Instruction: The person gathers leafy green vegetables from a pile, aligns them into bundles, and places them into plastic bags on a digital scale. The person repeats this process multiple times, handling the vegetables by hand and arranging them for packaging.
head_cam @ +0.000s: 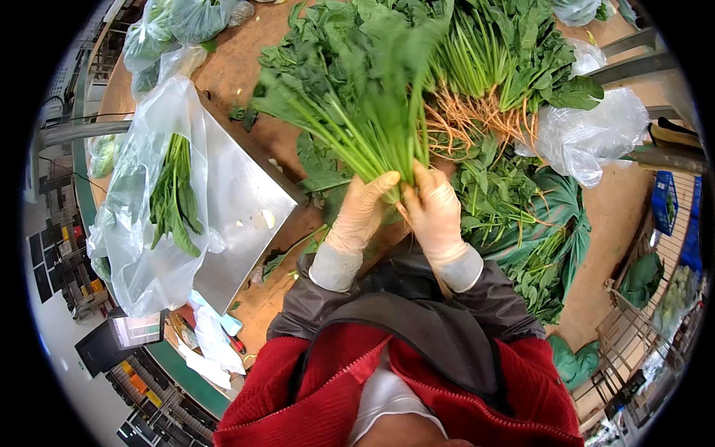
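Note:
Both my hands wear pale rubber gloves and grip one bunch of spinach (pixel 368 139) near its root end. My left hand (pixel 363 209) closes around the stems from the left, thumb on top. On the other side, my right hand (pixel 433 212) holds the stems, with thin orange roots showing between the hands. The leaves fan out away from me and are blurred. Just beyond lies a large spinach pile (pixel 480 61) with orange roots (pixel 463 117) facing me. Loose leaves (pixel 318 162) lie under the bunch.
To the left, a clear plastic bag (pixel 134 246) with some greens (pixel 176 195) inside lies on a metal scale platform (pixel 240 218). Filled bags (pixel 162 33) stand at the back left. On the right are a crumpled plastic bag (pixel 592 128) and a green woven sack (pixel 564 218) with greens.

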Demonstrator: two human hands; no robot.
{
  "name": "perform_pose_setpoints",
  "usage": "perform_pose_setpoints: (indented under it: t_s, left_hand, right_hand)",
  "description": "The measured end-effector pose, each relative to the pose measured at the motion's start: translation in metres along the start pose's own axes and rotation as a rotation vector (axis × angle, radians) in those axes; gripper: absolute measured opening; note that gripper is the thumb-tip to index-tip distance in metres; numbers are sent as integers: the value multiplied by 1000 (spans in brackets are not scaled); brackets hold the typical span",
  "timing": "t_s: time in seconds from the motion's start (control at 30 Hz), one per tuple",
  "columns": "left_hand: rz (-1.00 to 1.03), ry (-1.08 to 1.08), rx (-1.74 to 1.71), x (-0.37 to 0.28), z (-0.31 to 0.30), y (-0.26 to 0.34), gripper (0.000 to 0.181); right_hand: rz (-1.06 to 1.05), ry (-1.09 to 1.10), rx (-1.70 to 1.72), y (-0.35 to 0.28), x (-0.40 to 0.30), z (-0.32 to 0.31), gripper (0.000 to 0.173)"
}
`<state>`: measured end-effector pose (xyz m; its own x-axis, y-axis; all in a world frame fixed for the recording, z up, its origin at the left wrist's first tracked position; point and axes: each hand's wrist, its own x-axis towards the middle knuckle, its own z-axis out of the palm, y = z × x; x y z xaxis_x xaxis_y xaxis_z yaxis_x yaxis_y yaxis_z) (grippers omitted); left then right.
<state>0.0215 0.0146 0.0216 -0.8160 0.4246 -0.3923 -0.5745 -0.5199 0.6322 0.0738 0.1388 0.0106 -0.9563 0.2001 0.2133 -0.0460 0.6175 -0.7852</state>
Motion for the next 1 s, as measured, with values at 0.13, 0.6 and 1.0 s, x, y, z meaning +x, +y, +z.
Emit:
perform_pose_setpoints:
  t_s: [0.13, 0.6, 1.0]
  left_hand:
    - [-16, -30, -135, 2, -7, -1, 54]
    - [44, -29, -323, -2, -35, -10, 60]
    - [88, -267, -473, -17, -41, 3, 64]
  right_hand:
    - [-191, -149, -346, -44, -1, -3, 35]
    - [521, -68, 398, 4, 25, -16, 46]
    - [-359, -197, 107, -47, 15, -31, 47]
